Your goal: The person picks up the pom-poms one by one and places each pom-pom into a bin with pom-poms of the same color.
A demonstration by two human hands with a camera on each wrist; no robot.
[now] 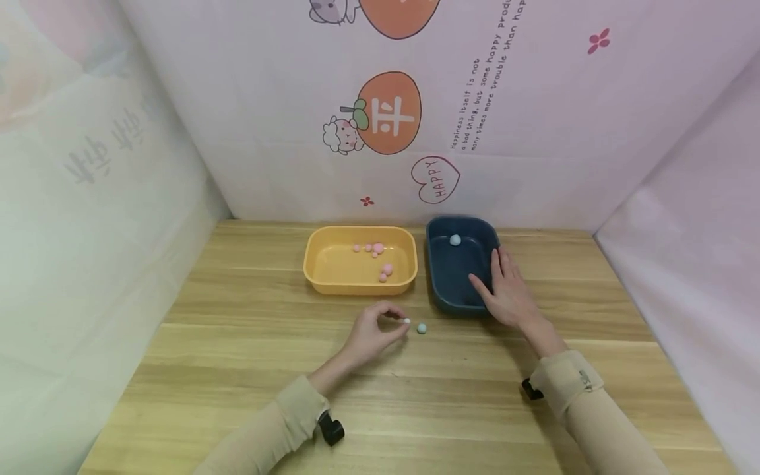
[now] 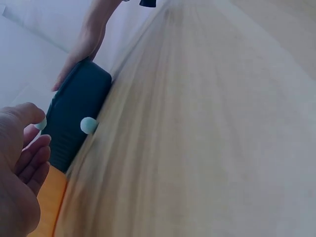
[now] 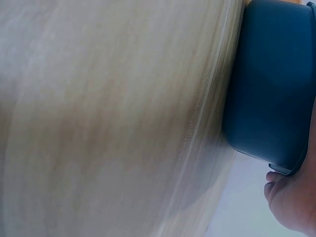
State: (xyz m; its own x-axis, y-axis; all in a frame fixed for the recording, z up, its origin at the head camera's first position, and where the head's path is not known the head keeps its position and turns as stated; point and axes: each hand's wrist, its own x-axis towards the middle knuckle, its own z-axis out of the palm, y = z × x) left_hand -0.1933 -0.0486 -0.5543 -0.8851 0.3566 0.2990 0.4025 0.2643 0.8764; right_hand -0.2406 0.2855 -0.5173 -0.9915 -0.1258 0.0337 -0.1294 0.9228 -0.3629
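Note:
My left hand (image 1: 371,336) pinches a small pale green pom-pom (image 2: 41,123) between thumb and forefinger, just above the table. Right beside it, a second pale green pom-pom (image 1: 421,328) lies on the wood. At the right side of a dark blue bin (image 1: 436,277), my right hand (image 1: 507,293) rests on the rim. Its thumb reaches over the inside while the fingers lie along the edge, looking fairly straight. Near the far end inside that bin is a light blue pom-pom (image 1: 455,240). The right wrist view hides most of the right hand's fingers.
Left of the blue bin stands a yellow bin (image 1: 315,264) with several pink pom-poms (image 1: 378,248) in it. Both bins are near the back of the wooden table (image 1: 237,369), against a printed cloth backdrop (image 1: 285,165). Cloth also hangs along the left and right sides.

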